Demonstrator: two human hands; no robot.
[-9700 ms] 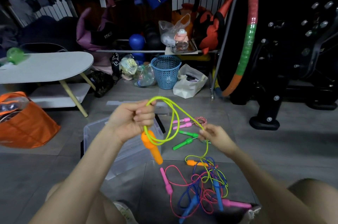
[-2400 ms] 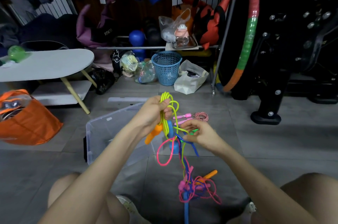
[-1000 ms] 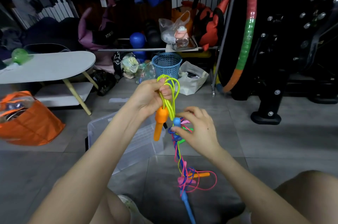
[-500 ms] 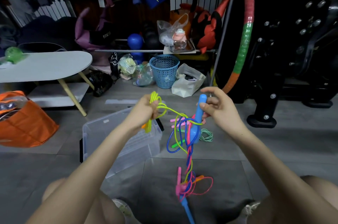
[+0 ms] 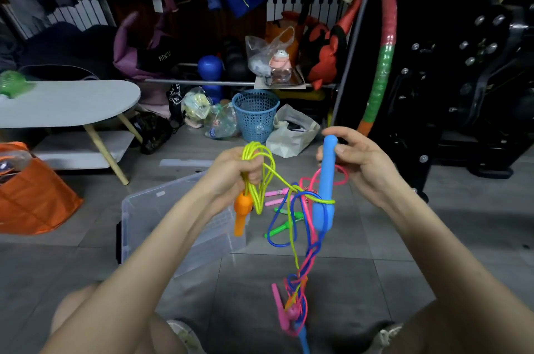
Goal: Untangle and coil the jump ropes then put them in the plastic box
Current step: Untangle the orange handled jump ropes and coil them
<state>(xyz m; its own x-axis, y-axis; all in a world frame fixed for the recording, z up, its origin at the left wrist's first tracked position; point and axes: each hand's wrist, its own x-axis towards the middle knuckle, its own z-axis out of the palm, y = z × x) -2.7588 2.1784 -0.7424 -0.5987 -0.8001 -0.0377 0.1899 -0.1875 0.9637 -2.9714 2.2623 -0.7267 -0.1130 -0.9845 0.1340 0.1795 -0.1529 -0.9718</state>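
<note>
My left hand [image 5: 231, 174] grips a bunch of coiled yellow-green rope [image 5: 258, 171], with its orange handle [image 5: 242, 213] hanging below the fist. My right hand [image 5: 359, 162] holds a blue handle [image 5: 326, 183] upright by its top. A strand of the yellow-green rope wraps round that handle. Blue, pink and yellow-green cords [image 5: 300, 241] hang tangled beneath it down to a knot with pink handles [image 5: 284, 310] near the floor. The clear plastic box [image 5: 150, 223] lies on the floor under my left forearm.
Green-handled and pink-handled ropes [image 5: 278, 209] lie on the floor past the box. A blue basket [image 5: 255, 115], white bag [image 5: 291, 134], orange bag [image 5: 31, 197], low white table [image 5: 66, 103], hula hoop [image 5: 381, 58] and black exercise machine [image 5: 474, 79] ring the spot.
Since half a second ago my hands have stayed raised and apart, the right keeping the blue handle upright. Earlier the right hand lifted that handle out of the tangle.
</note>
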